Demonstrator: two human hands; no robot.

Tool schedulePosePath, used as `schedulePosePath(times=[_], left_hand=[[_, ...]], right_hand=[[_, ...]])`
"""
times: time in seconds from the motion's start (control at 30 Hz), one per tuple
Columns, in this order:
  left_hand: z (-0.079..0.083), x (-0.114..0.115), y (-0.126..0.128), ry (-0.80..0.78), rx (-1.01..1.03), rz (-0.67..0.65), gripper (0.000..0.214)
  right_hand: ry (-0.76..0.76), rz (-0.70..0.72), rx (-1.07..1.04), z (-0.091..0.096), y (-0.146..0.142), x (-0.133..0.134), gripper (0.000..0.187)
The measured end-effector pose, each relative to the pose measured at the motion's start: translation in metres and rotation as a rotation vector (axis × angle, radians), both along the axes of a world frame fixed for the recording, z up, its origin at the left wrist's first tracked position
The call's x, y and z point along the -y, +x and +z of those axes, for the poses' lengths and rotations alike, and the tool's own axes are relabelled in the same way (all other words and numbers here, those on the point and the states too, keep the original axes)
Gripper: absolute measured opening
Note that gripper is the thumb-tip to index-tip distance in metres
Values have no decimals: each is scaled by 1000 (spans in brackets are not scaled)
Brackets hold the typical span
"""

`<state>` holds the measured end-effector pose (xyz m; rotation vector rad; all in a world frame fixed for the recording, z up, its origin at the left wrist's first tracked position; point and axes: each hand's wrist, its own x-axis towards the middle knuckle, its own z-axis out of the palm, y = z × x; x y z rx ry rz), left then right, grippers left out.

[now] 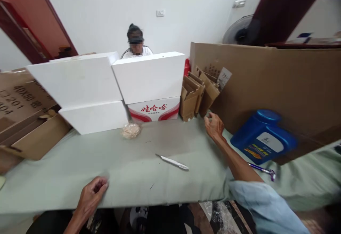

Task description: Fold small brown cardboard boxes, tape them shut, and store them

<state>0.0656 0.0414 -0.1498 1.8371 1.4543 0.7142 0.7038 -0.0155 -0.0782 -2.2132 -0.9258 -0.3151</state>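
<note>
Blue sleeve (262, 200) is cut off — right hand (214, 125) beside folded cardboard (188, 102), left hand (91, 194) half-curled, any grasp unclear.

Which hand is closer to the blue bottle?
The right: the right hand is just left of the blue bottle; the left hand is far across the table.

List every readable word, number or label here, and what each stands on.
"娃哈哈": red-and-white box
"40X50": cardboard box at far left
"201": same box
"04": same box, preceding digit unclear
Too small or blurred: characters after "40X50", line under the red text, print on white tag, blue bottle, large carton.
</note>
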Motion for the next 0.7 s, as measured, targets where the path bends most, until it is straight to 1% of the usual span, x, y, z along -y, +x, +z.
schedulePosePath(times=[0.1, 0.2, 0.33, 0.4, 0.47, 0.53, 0.6, 0.7], left_hand=[[5, 1, 4, 16, 13, -19, 43], [6, 2, 5, 46, 43, -34, 34], [2, 2, 9, 92, 125, -80, 25], [-1, 0, 11, 104, 151, -81, 22], [-4, -2, 13, 107, 171, -78, 18], [-8, -4, 13, 110, 192, -74, 13], [-10, -5, 13, 114, 211, -70, 10], [-10, -4, 12, 129, 229, -74, 8]], right_hand=[[-4, 175, 16, -24, -40, 28, 38], [-30, 387, 37, -41, -90, 49, 33], [-54, 599, 81, -52, -160, 66, 38], [-72, 674, 132, -57, -186, 72, 40], [-107, 728, 222, -63, -201, 76, 41], [-136, 743, 298, -70, -206, 76, 39], [-147, 734, 311, -77, -204, 71, 35], [-146, 726, 269, -86, -195, 58, 31]])
